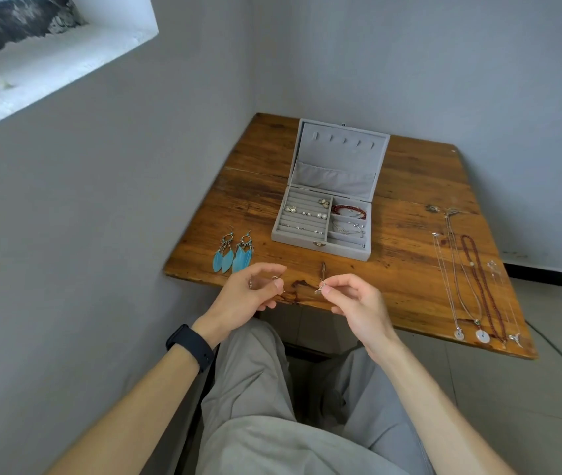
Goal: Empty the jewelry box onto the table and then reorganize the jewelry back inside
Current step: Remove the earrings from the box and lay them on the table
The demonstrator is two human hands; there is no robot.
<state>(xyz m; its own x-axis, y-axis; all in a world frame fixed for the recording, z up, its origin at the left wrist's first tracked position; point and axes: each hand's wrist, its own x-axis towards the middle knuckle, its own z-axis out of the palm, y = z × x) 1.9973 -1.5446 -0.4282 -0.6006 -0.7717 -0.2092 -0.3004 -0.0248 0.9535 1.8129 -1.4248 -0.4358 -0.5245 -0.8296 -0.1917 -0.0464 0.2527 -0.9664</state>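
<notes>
- Left hand [248, 296], right hand [354, 303]: apart, each pinching a small earring [320, 289] over the near bench [409, 241] edge.
- Box [320, 250]: open, mid-bench, part-filled.
- Handling: probably best to keep the pair matched and seat both in one free slot.

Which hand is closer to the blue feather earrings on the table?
Left. The left hand, pinching a small earring, sits just right of the blue feather earrings. The right hand, pinching a second earring, is farther right, below the jewelry box.
</notes>
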